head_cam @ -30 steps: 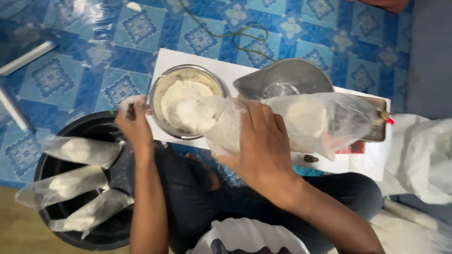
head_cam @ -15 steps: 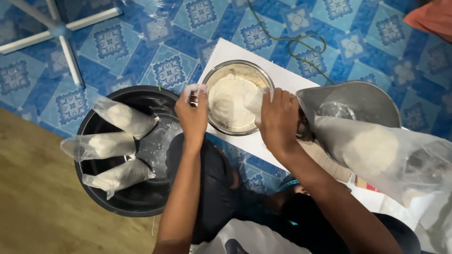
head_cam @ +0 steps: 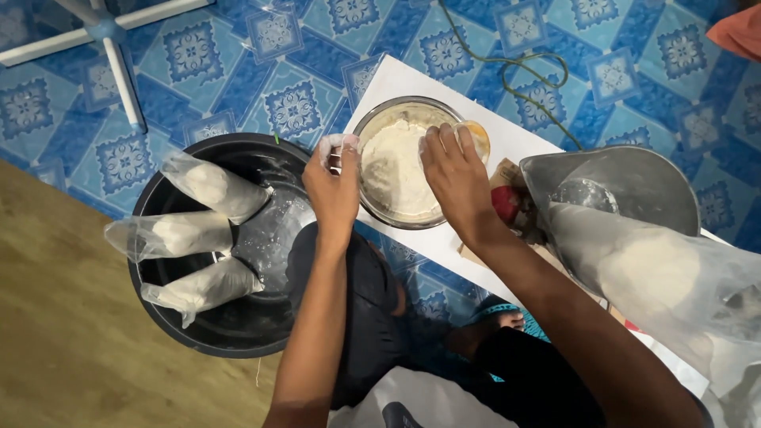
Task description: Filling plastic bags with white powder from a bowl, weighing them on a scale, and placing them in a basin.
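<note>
Left hand point(head_cam: 334, 186): grip clenched on a small clear bag point(head_cam: 339, 146), held at the near-left rim of the bowl point(head_cam: 372, 208).

Right hand point(head_cam: 453, 178): fingers curled over the bowl's far-right rim, pressing a small cup point(head_cam: 476, 136) there; whether the grip truly closes on it cannot be told.

Bowl: clear, round, full of white flour point(head_cam: 396, 170) (heaped unevenly), standing on a white board point(head_cam: 400, 78) on the blue patterned floor point(head_cam: 238, 71).

Left of the bowl: black tub point(head_cam: 238, 337) holding three filled clear bags point(head_cam: 208, 184), lying side by side.

Right of the bowl: metal scale pan point(head_cam: 634, 178), with a large flour-filled plastic bag point(head_cam: 674, 277) leaning against it.

Beyond the board: green cord point(head_cam: 515, 67) looped on the floor.
</note>
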